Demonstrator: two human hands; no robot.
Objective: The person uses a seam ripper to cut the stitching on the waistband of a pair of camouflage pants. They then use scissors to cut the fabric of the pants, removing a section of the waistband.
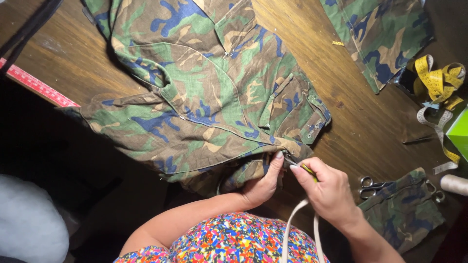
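Observation:
A camouflage garment (209, 92) lies spread across a dark wooden table (360, 126). My left hand (263, 182) pinches the garment's near hem, thumb on top of the fabric. Just to its right, my right hand (326, 192) holds a small slim tool with a yellow-green handle (308, 170), its tip at the hem edge beside my left thumb. A white tape (300, 229) hangs down from under my right hand over my colourful patterned top.
Scissors (371, 186) lie right of my right hand, partly on a camouflage scrap (404, 209). Another camouflage piece (380, 34) sits at the top right. A yellow measuring tape (438, 80), a green box (460, 134) and a thread spool (454, 184) line the right edge. A red ruler (36, 84) lies left.

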